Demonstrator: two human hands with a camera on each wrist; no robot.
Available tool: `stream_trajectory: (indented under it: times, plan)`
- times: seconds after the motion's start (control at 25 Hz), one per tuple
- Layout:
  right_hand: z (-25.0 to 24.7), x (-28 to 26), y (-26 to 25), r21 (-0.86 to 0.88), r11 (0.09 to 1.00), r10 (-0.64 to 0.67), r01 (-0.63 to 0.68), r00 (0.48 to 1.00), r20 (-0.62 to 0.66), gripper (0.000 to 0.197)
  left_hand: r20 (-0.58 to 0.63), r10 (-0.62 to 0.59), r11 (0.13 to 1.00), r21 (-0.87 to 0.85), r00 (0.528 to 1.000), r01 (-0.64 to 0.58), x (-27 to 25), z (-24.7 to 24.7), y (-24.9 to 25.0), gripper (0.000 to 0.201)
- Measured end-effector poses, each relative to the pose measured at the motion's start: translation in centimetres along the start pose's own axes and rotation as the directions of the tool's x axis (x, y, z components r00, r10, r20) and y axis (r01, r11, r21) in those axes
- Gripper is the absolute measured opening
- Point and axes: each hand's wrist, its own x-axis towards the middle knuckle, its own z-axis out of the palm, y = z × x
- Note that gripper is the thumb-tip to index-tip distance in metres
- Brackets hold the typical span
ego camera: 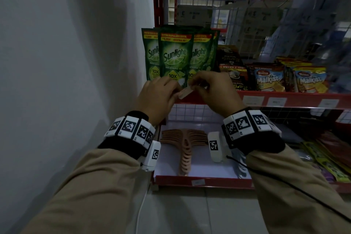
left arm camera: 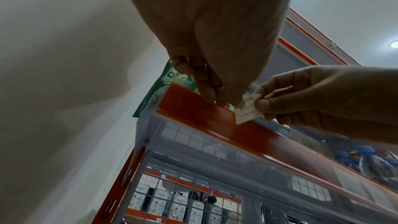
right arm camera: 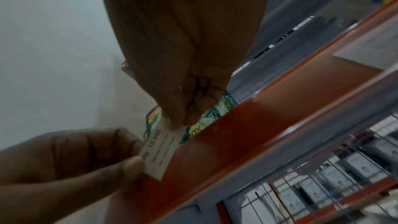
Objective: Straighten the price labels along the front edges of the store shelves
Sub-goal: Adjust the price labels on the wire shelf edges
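Both hands — left hand (ego camera: 158, 95), right hand (ego camera: 214, 89) — pinch one small white paper price label (left arm camera: 247, 110), tilted, at the glossy red shelf edge (left arm camera: 193, 108).

Your small white price label (left arm camera: 247, 110), printed with dark text, sits tilted against the red shelf edge (left arm camera: 193, 108), below the green Sunlight pouches (ego camera: 174, 55).

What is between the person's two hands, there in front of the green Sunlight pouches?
A small white paper price label, tilted, pinched by left hand and right hand; the right wrist view shows it best.
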Motion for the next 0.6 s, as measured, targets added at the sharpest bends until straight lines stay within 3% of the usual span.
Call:
stream_trajectory:
  times: [0.16, 0.32, 0.6]
  plan:
    - [0.1, -0.1, 0.7, 0.235, 0.964, 0.163, -0.127, 0.977, -0.141, 0.009, -0.039, -0.101, 0.99, -0.1, 0.994, 0.097, -0.3, -0.2, -0.5, 0.015]
    - [1.4, -0.3, 0.4, 0.249, 0.956, 0.186, -0.154, 0.976, -0.112, 0.009, -0.038, -0.271, 0.912, -0.33, 0.962, 0.244, -0.2, -0.4, -0.8, 0.025]
    - [2.5, -0.6, -0.2, 0.069, 0.997, 0.05, -0.046, 0.997, -0.057, 0.008, -0.012, -0.179, 0.979, -0.1, 0.984, 0.177, 0.0, -0.1, -0.9, 0.019]
